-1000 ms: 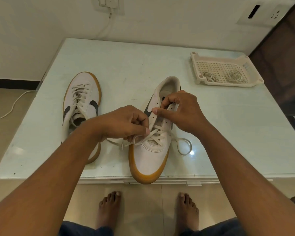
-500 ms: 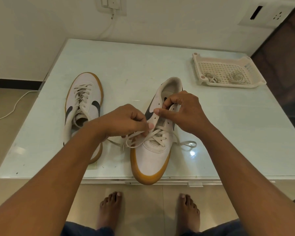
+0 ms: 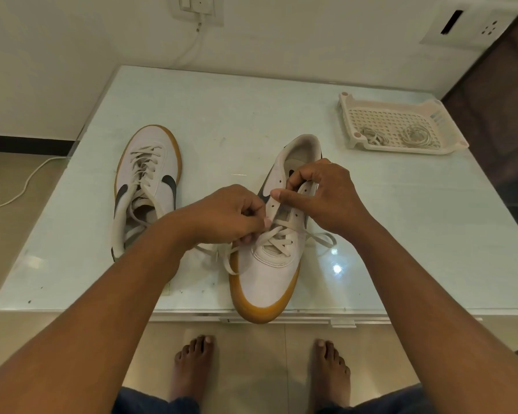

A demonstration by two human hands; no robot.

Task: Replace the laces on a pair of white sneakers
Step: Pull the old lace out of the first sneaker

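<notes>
A white sneaker with a gum sole [image 3: 266, 276] stands at the table's front edge, toe towards me and partly laced. My left hand [image 3: 231, 215] pinches its lace [image 3: 278, 239] at the left eyelet row. My right hand [image 3: 320, 192] grips the sneaker's tongue and upper flap, thumb pressed on the left eyelet strip. Loose loops of the lace hang off both sides of the shoe. The second sneaker [image 3: 147, 186] lies fully laced at the left, toe away from me.
A white perforated tray [image 3: 401, 107] at the table's back right holds two coiled laces [image 3: 413, 135]. The pale glass table [image 3: 237, 109] stands against a wall. My bare feet [image 3: 192, 369] are on the floor below its front edge. A white cable trails on the floor at left.
My left hand has drawn the lace slightly, shrinking the right side loop. Both hands stay on the near sneaker; the view has shifted a little.
</notes>
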